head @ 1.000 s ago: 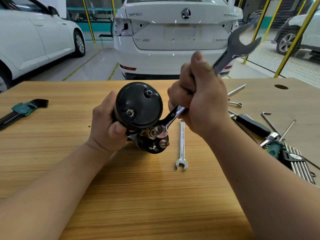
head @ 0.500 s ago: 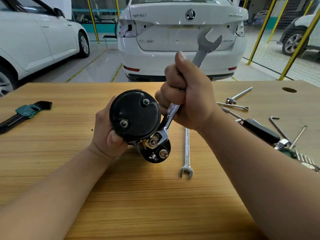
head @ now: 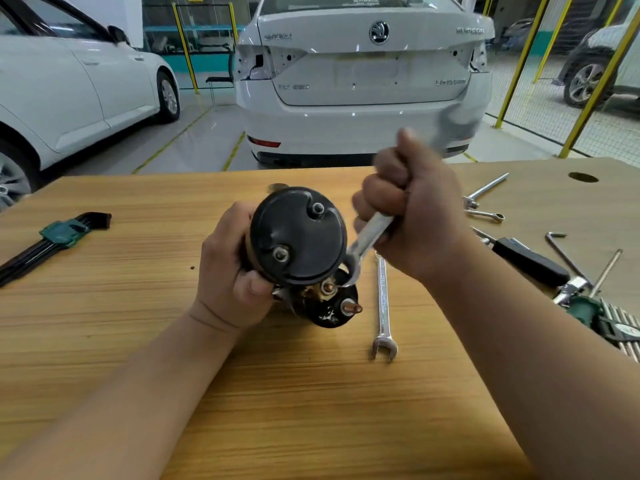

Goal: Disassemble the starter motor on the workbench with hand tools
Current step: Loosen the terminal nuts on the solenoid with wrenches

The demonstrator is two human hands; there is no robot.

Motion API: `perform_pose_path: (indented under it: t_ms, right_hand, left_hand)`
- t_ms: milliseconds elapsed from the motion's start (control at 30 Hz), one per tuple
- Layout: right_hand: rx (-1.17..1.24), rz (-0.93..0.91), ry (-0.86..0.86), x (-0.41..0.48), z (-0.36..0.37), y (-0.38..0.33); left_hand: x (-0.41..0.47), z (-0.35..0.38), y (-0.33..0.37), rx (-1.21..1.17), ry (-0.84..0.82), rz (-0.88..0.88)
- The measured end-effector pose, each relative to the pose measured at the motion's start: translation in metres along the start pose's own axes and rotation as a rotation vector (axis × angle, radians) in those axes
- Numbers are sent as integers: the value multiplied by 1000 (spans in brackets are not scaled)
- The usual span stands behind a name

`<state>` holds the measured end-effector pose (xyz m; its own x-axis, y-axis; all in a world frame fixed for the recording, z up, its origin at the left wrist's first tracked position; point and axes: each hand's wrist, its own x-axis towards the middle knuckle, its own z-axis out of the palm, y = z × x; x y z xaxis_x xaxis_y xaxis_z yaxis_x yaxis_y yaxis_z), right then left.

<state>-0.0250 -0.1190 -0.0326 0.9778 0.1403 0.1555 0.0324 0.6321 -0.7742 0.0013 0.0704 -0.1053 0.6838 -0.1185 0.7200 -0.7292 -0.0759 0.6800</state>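
The black starter motor (head: 298, 237) lies on the wooden workbench (head: 311, 393), its round end cap with two bolts facing me. My left hand (head: 230, 271) grips the motor body from the left. My right hand (head: 412, 216) is fisted round a silver combination wrench (head: 369, 239). The wrench's ring end sits just above and right of a copper terminal stud (head: 327, 287) on the solenoid. Its open end is a blur up by the car bumper. A second copper stud (head: 351, 308) sticks out lower right.
A spare combination wrench (head: 382, 306) lies right of the motor. A hex key set (head: 52, 240) sits at the far left. Screwdriver (head: 523, 259), L-keys, socket bars and a tool rack crowd the right side. White cars stand beyond the bench.
The wrench handle swung right again after standing near upright, and its ring end has come up off the terminal nut. My left hand still holds the motor.
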Motion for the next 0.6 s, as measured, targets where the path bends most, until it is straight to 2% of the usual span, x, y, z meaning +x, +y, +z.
perform_pose_path:
  t_ms: [67,133,233,433,600]
  right_hand:
    - [-23,-186,162,-29,-3,-4]
    - [-75,-342,309,-58,-3,3]
    - [-141,-479,456,-82,3,22]
    - [-103,-626,581,-89,15,33]
    - [-2,-591,696,-88,20,45]
  left_hand:
    - [-5,-1,0,258,-8,102]
    - [-9,-2,11,314,20,99]
    - [-9,2,19,386,48,165]
    - [0,12,21,514,98,175]
    - [-1,12,21,532,92,183]
